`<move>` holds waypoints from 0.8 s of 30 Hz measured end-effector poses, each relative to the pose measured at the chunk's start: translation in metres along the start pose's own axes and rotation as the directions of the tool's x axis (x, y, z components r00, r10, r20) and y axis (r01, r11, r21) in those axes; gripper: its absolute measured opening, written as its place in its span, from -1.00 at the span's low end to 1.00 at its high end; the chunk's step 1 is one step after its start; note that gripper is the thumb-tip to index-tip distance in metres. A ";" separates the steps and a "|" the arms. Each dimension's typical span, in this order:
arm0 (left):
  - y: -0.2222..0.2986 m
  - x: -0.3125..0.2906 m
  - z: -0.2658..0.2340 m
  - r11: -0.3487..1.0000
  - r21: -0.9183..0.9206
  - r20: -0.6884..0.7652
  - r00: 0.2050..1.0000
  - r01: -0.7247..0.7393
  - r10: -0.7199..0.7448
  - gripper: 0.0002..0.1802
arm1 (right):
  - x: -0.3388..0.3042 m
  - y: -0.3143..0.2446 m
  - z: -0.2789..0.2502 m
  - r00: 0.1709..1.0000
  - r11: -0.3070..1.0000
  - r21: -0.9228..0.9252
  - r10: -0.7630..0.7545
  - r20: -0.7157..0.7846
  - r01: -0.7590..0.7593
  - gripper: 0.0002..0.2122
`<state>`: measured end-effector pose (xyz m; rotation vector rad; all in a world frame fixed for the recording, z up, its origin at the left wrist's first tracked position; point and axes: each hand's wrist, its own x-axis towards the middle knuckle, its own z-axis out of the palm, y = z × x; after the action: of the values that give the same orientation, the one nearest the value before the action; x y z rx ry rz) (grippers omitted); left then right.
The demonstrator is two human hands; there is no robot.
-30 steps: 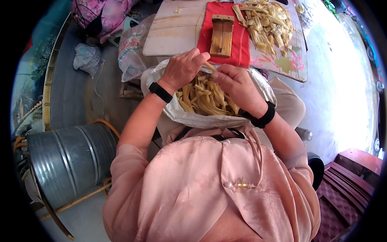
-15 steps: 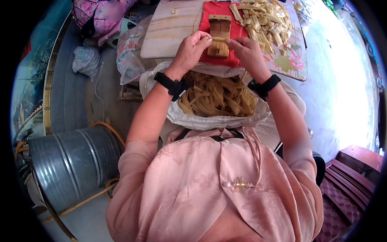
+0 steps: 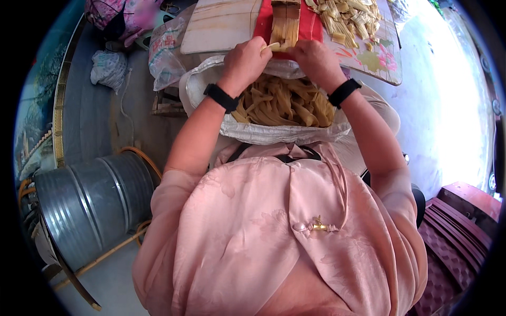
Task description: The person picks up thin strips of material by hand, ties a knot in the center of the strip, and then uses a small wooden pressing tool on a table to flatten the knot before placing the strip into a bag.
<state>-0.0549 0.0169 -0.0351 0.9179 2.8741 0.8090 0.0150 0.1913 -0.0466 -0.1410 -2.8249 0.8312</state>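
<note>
My left hand (image 3: pixel 246 63) and my right hand (image 3: pixel 319 63) are both closed on the ends of a pale yellow, fibrous strip (image 3: pixel 276 47). The strip is stretched crosswise at the near end of a wooden block (image 3: pixel 286 21). That block lies on a red cloth (image 3: pixel 311 29) at the table's near edge. Below my wrists sits an open white woven sack (image 3: pixel 263 136), holding many limp yellow-brown strips (image 3: pixel 282 105). What the strips are made of, I cannot tell. A heap of flat, pale yellow pieces (image 3: pixel 348 18) lies on the table to the right of the cloth.
The patterned table (image 3: pixel 216 26) spans the far side. Plastic bags (image 3: pixel 166 58) stand left of it. A ribbed metal drum (image 3: pixel 95 210) is at the lower left, and dark red furniture (image 3: pixel 453 237) at the lower right.
Both hands have come nearer along the wooden block to its near end, keeping hold of the strip. The whole view has shifted, so the table sits higher in the picture.
</note>
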 end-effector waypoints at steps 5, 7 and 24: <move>-0.003 -0.017 0.002 0.949 -0.287 -0.190 0.979 -0.132 0.078 -0.82 | -0.031 -0.016 -0.009 0.999 0.948 0.315 0.050 -0.016 -0.042 -0.73; -0.006 -0.011 0.005 0.830 -0.548 -0.132 0.990 -0.108 0.042 -0.84 | -0.025 -0.016 -0.015 0.996 0.954 0.299 0.056 -0.071 -0.032 -0.72; -0.007 0.028 0.008 0.993 -0.105 -0.033 0.998 0.053 -0.056 -0.71 | 0.024 0.021 0.003 0.987 0.998 -0.041 0.050 -0.151 -0.056 -0.72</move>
<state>-0.0801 0.0316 -0.0416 0.8188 2.8422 0.9691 -0.0082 0.2110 -0.0564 -0.2748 -2.7097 0.7347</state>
